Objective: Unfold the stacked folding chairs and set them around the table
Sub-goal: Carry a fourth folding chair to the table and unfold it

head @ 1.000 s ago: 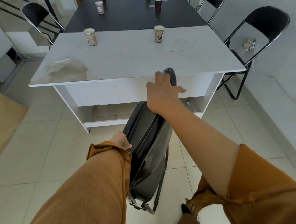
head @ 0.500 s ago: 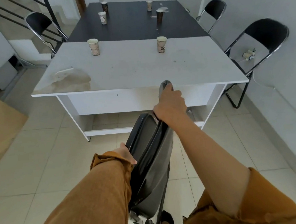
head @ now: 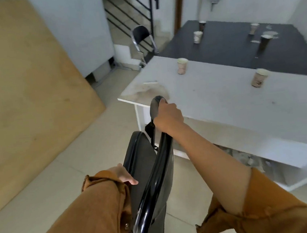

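Note:
A folded black folding chair (head: 151,179) hangs upright in front of me, just short of the near left corner of the white table (head: 219,98). My right hand (head: 168,117) grips the top of its backrest. My left hand (head: 123,174) holds the edge of the padded seat lower down, its fingers mostly hidden behind my sleeve. An unfolded black chair (head: 141,39) stands at the table's far left side by the stairs.
A dark table (head: 236,50) adjoins the white one at the back; several paper cups (head: 182,65) stand on both. A large plywood sheet (head: 23,92) leans at the left. Stairs with a black railing (head: 137,9) rise behind. Tiled floor (head: 88,157) lies open at the left.
My view has swung left, so the table now sits right and the two chairs on its right side are out of frame. Both hands keep hold of the folded chair.

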